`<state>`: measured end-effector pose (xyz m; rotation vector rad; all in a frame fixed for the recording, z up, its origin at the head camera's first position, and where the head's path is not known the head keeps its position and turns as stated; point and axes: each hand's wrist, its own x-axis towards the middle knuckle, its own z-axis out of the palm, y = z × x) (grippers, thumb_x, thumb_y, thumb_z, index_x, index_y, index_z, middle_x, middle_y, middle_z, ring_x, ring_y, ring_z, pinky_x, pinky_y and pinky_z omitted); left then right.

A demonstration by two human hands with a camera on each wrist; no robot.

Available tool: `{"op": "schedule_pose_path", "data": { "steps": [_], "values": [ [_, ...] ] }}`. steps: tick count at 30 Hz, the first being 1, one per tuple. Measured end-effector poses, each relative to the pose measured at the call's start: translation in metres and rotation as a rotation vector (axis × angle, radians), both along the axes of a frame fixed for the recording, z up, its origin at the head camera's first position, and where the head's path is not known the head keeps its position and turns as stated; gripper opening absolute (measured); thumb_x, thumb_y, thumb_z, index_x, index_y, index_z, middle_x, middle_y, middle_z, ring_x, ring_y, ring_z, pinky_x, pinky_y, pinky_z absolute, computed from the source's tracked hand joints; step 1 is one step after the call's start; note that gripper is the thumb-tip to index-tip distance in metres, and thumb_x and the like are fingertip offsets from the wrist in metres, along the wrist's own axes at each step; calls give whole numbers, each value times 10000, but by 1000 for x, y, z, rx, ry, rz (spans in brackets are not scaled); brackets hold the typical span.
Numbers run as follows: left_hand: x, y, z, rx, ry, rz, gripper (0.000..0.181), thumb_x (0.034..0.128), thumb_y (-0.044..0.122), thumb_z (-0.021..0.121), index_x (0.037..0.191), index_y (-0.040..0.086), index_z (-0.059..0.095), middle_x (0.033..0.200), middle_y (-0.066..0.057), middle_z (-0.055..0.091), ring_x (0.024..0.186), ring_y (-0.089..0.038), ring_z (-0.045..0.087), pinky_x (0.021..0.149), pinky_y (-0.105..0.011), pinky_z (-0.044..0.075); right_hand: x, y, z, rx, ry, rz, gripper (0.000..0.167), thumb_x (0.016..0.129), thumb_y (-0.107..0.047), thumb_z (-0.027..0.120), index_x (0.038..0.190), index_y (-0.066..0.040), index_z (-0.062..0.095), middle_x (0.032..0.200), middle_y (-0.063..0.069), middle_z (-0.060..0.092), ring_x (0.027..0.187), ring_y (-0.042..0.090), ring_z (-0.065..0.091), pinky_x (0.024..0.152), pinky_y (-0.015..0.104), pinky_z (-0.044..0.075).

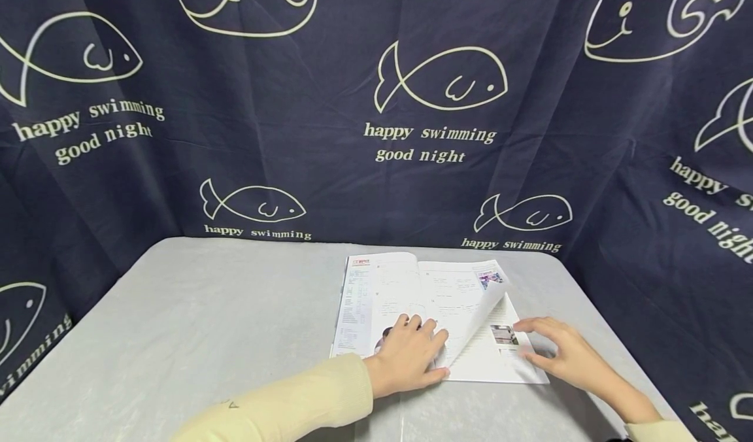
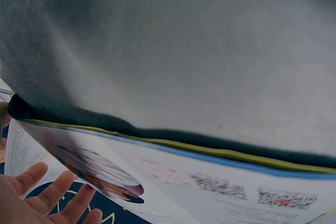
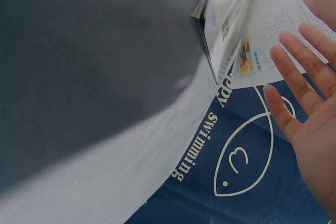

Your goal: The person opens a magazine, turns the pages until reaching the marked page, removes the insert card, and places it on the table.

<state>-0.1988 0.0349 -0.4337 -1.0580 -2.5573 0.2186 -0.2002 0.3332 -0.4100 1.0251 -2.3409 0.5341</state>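
Note:
An open magazine (image 1: 406, 285) lies on the table, printed with text and small pictures. One right-hand leaf (image 1: 485, 311) is partly lifted, folding diagonally toward the spine and baring the printed page (image 1: 488, 357) under it. My left hand (image 1: 408, 357) rests on the lower middle of the magazine with its fingers spread. In the left wrist view, the magazine's edge (image 2: 226, 156) shows beside that hand (image 2: 47, 198). Over the right margin is my right hand (image 1: 561, 354), fingers apart and gripping nothing. The right wrist view shows its palm and spread fingers (image 3: 299, 80) near the raised leaf.
The magazine sits right of centre on a light grey table (image 1: 235, 298) with rounded far corners. A dark blue cloth (image 1: 329, 115) with fish drawings and lettering hangs behind the table and along both sides.

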Motion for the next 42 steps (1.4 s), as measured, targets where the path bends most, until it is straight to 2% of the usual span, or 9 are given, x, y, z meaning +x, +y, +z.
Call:
{"op": "schedule_pose_path", "data": {
  "steps": [6,14,26,30,34,42],
  "values": [
    [-1,-1,-2,19,14,-13,597,835,660,382,1255,237,421,1089,43,540,929,-147,538,760,-315,398,1,1,-7,36,-29,24,469,519,-77,827,955,-117,660,929,-9,662,882,106,590,884,49,298],
    [1,-1,-3,83,79,-12,793,786,661,455,1412,221,247,1338,-37,400,1068,-182,486,833,-324,407,5,0,-14,49,-77,26,444,534,-116,830,944,-142,659,941,-35,654,900,76,578,889,29,279],
    [1,0,-3,88,134,1,969,754,684,478,1472,180,66,1477,-108,212,1282,-273,344,988,-378,339,9,1,-19,69,-127,1,453,543,-179,833,958,-150,654,961,-22,648,914,80,575,883,11,268],
    [1,1,-4,89,132,1,990,755,686,478,1476,187,17,1513,-121,122,1331,-284,272,1029,-394,304,10,2,-21,83,-129,9,478,539,-226,831,973,-143,648,978,-6,638,933,93,561,898,8,243],
    [1,0,-4,89,107,2,947,765,676,478,1476,230,38,1531,-127,28,1366,-288,194,1060,-405,271,11,3,-22,95,-127,16,505,518,-225,835,979,-146,644,995,1,629,950,97,548,907,7,227],
    [1,-1,-3,83,71,8,825,784,651,468,1458,271,179,1526,-162,-96,1394,-310,102,1079,-424,248,10,3,-25,104,-132,9,557,475,-217,851,987,-170,637,1035,12,616,980,76,533,898,14,232]
  ]
}}
